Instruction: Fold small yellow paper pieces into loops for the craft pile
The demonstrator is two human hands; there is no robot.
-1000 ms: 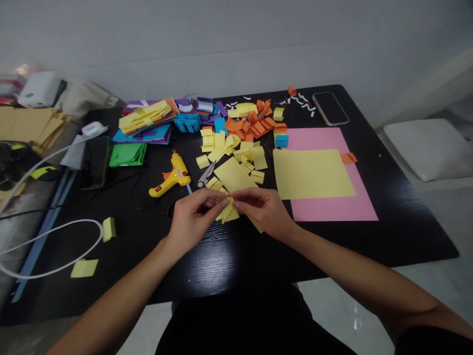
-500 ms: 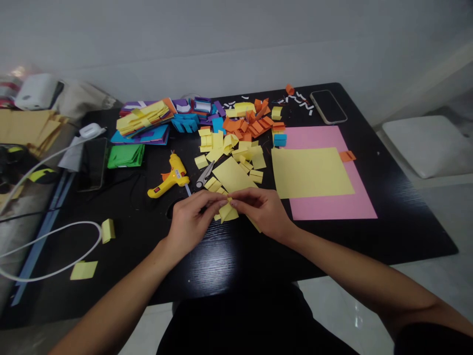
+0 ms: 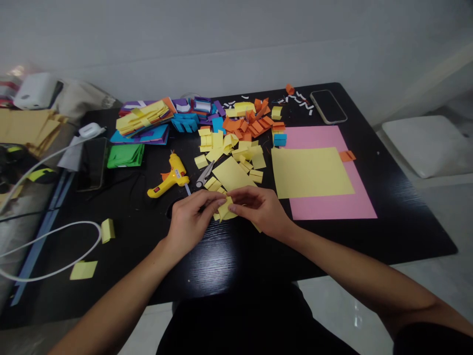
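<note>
A small yellow piece of folded paper [image 3: 225,209] is pinched between my two hands near the middle of the table. My left hand [image 3: 192,217] has its thumb and fingertips closed on the paper's left edge. From the other side, my right hand [image 3: 264,212] grips the paper between thumb and forefinger. Just beyond my fingers lies a larger yellow sheet [image 3: 233,175], partly covered by my right hand. Grey-handled scissors [image 3: 205,174] rest to its left, their lower end near several folded yellow pieces [image 3: 212,185].
Left of the scissors lies a yellow glue gun [image 3: 170,176]. Orange folded papers [image 3: 251,125] and stacked coloured papers [image 3: 146,118] are at the back. Right, a yellow sheet [image 3: 312,172] overlaps a pink sheet [image 3: 340,209]. A phone [image 3: 328,106] is at the far right; a white cable [image 3: 74,224] loops left.
The small yellow paper has turned and shifted slightly left between my fingers. My right thumb has slid a little down along it. Everything else stays put.
</note>
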